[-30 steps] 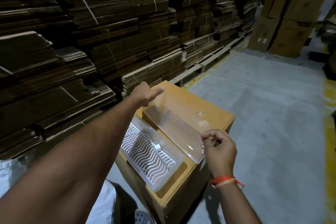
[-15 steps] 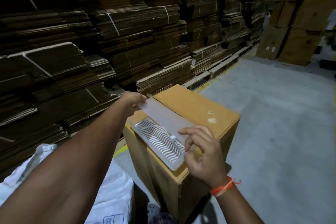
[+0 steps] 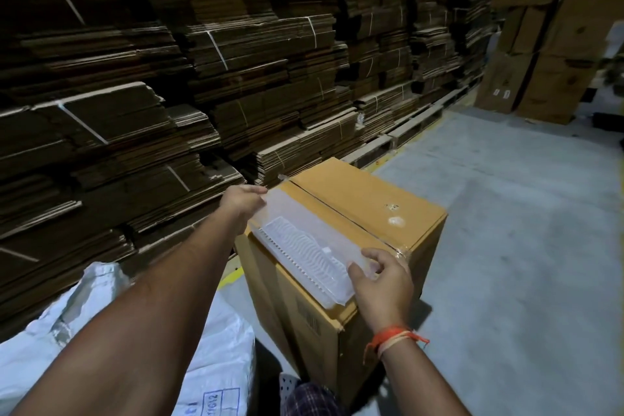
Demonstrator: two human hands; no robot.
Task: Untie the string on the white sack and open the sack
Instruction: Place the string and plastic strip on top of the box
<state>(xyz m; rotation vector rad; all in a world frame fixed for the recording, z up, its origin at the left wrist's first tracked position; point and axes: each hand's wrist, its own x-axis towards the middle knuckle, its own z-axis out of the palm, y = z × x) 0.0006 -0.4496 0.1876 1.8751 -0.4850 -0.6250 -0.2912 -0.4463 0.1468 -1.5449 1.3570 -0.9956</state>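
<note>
- White sack point(image 3: 216, 358) is lying on the floor at lower left, beside the carton's near left side and partly under my left forearm; no string or tied neck is showing in view, so I am not able to say where the knot sits
- Neither hand is touching the sack; the task's own step is not yet begun, as I am judging it
- Left hand point(image 3: 243, 200) is pinching the far end of a clear plastic tray point(image 3: 304, 243); right hand point(image 3: 381, 277) is curling its fingers round the near end
- Tray is resting along the left edge of the brown carton point(image 3: 364, 209), its near corner overhanging
- Risk: letting go unevenly is likely tipping the tray off that edge, toward the sack
- Risk: tray looks thin and flexible, so a hard pinch may be buckling it
- Risk: reaching for the sack blind, with the knot hidden, means groping and possibly tightening it
- Stacks of flattened cardboard point(image 3: 169, 111) are crowding the left, limiting room to drag the sack clear
</note>
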